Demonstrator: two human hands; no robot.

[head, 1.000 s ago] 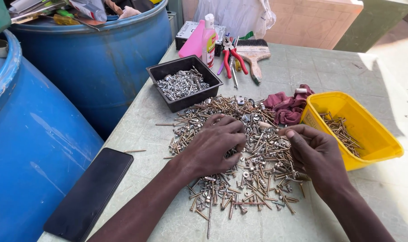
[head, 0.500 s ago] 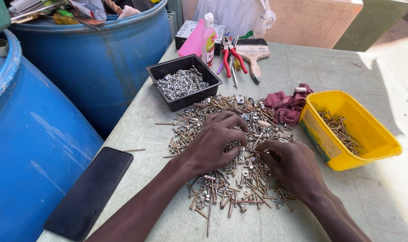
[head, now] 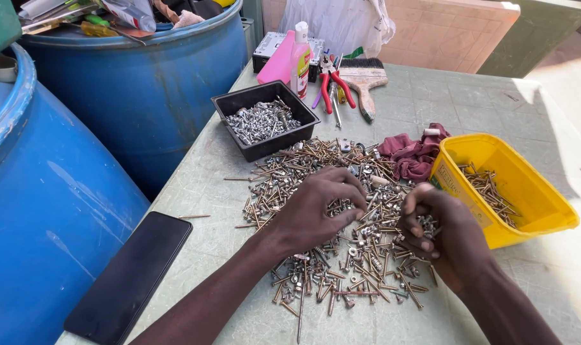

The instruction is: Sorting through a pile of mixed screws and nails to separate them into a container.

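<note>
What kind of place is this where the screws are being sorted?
Probably an outdoor home workshop or repair corner. A loose pile of mixed metal screws covers a pale green tiled table, red-handled pliers and a wooden-handled brush lie at its far end, and big blue plastic barrels stand alongside in sunlight.

Brass, silver and bright plastic on pale green.

Heap of gold and silver-grey screws [head: 341,217] over a pale green, tile-lined surface [head: 469,102]; silvery pieces in a black tray [head: 265,118], brassy ones in a yellow tub [head: 527,191]; maroon rag [head: 413,153], pink bottle [head: 285,61], red-handled pliers [head: 334,86], black phone [head: 132,275], blue barrels [head: 150,89].
</note>
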